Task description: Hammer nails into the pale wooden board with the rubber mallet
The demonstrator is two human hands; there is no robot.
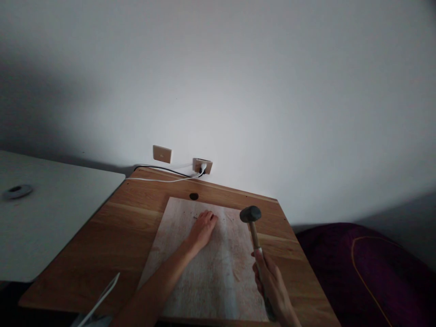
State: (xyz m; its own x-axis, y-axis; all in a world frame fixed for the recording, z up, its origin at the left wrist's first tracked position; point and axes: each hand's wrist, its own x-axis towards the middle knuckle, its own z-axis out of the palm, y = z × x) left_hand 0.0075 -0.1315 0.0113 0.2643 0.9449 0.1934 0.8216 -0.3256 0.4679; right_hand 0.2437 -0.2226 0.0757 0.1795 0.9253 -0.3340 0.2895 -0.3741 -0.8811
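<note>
My right hand (270, 277) grips a rubber mallet (250, 214) by its wooden handle with a pale grip. The black head is raised, above the right side of a whitish wooden board (200, 281). Near the board's far edge, my left hand (205, 222) is low over the surface with its fingers bent together. Whatever it may hold at the fingertips is hidden. Several small dark specks or thin bits lie around it; they are too small to name for sure.
The board lies on a wooden table (126, 222) against a white wall. A cable hole (194, 196) is behind the board. Cables run to a wall socket (208, 167), with a plate (162, 154) beside it. To the left stands a white table (61, 213); to the right, a purple beanbag-like thing (340, 263).
</note>
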